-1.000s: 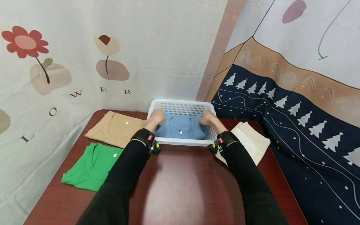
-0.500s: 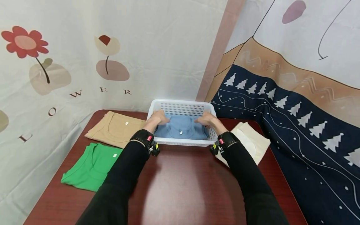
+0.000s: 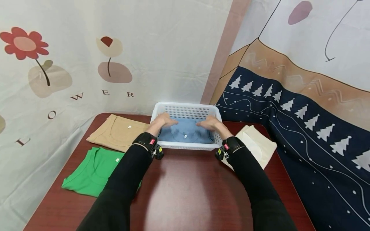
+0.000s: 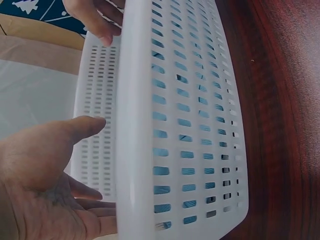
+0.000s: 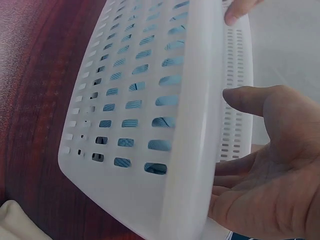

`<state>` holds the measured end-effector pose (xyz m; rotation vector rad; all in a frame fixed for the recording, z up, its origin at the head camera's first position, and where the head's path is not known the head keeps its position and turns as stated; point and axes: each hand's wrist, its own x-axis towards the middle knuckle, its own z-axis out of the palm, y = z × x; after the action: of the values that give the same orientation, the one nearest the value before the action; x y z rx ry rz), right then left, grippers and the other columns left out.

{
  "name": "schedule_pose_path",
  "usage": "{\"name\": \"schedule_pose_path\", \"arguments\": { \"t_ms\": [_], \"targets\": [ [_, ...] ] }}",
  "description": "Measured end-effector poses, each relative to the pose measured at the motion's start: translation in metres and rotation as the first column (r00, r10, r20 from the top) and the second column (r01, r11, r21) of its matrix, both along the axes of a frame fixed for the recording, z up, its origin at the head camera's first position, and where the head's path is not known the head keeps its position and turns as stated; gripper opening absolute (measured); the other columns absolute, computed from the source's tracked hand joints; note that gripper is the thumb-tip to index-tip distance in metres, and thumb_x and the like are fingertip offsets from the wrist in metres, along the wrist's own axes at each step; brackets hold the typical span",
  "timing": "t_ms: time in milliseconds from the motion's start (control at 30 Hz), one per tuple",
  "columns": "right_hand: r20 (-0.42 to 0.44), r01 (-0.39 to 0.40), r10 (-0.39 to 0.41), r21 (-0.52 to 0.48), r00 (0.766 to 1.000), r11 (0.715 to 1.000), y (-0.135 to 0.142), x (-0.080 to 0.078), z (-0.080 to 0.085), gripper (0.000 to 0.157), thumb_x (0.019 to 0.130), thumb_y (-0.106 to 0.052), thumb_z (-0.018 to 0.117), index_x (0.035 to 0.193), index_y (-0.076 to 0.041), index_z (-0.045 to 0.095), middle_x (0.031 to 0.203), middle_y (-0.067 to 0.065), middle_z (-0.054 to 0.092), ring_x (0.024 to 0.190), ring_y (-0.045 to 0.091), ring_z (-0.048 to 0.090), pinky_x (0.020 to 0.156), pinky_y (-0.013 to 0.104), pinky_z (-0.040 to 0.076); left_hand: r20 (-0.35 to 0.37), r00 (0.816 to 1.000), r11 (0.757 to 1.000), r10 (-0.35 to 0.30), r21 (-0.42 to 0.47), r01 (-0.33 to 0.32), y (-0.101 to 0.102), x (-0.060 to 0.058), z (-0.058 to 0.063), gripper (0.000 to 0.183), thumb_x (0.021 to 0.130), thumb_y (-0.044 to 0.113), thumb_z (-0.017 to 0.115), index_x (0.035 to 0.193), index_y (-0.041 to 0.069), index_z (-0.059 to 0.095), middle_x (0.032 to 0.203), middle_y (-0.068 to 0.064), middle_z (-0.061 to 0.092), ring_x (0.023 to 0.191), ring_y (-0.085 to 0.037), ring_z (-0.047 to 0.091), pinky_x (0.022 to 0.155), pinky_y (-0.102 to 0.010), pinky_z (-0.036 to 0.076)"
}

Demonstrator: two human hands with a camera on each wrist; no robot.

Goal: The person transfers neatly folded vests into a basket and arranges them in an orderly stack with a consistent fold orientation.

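Observation:
A white perforated plastic basket (image 3: 189, 146) stands at the far side of the table. Inside lies a folded blue T-shirt (image 3: 186, 130), its small white label facing up near the front. Over the left end of the shirt is my left hand (image 3: 162, 122), thumb stretched inward. My right hand (image 3: 212, 123) mirrors it at the right end. Both wrist views show extended thumbs, with the other fingertips dipping behind the basket's front rim (image 4: 135, 120) and partly hidden there. Blue fabric shows through the basket's slots.
A folded tan shirt (image 3: 115, 133) and a green shirt (image 3: 93, 173) lie on the table's left. A cream folded cloth (image 3: 264, 147) lies right of the basket, partly under my right forearm. Printed curtains (image 3: 173, 64) hang behind the brown table (image 3: 185, 192).
Both hands have loosened from the blue T-shirt's sides. Their fingers have straightened and the thumbs now point inward over it. Basket and shirt stay in place.

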<state>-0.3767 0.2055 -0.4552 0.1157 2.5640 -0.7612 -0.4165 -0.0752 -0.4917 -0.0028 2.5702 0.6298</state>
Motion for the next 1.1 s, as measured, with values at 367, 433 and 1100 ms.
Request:
{"name": "schedule_pose_path", "arguments": {
  "t_ms": [367,433,1100],
  "targets": [
    [-0.128,-0.064,0.082,0.136,0.988,0.989,0.004,-0.019,-0.024,0.088,0.104,-0.058,0.071,0.162,0.004,0.047,0.158,0.023,0.059,0.137,0.038,0.062,0.112,0.052,0.056,-0.081,0.996,0.998,-0.042,0.033,0.044,0.000,0.009,0.013,0.102,0.104,0.064,0.068,0.172,-0.004,0.033,0.179,-0.025,0.041,0.164,-0.044,0.045,0.133,-0.057,0.044],
    [-0.179,-0.065,0.089,0.133,0.980,0.989,0.001,-0.007,-0.014,0.093,0.104,-0.057,0.071,0.167,0.005,0.042,0.167,0.027,0.054,0.146,0.042,0.060,0.120,0.057,0.054,-0.102,0.992,0.995,-0.080,0.047,0.085,0.000,0.007,0.011,0.105,0.106,0.063,0.066,0.177,-0.002,0.024,0.185,-0.023,0.030,0.171,-0.044,0.034,0.139,-0.057,0.035],
    [-0.403,-0.305,0.435,0.347,0.805,0.887,0.000,0.034,0.009,0.091,0.106,-0.060,0.067,0.174,-0.006,0.039,0.179,0.024,0.041,0.166,0.045,0.042,0.136,0.061,0.038,-0.347,0.889,0.953,-0.299,-0.071,0.293,-0.002,0.051,0.038,0.101,0.106,0.069,0.063,0.180,0.010,0.027,0.187,-0.025,0.021,0.175,-0.045,0.021,0.142,-0.067,0.020]
  ]
}}
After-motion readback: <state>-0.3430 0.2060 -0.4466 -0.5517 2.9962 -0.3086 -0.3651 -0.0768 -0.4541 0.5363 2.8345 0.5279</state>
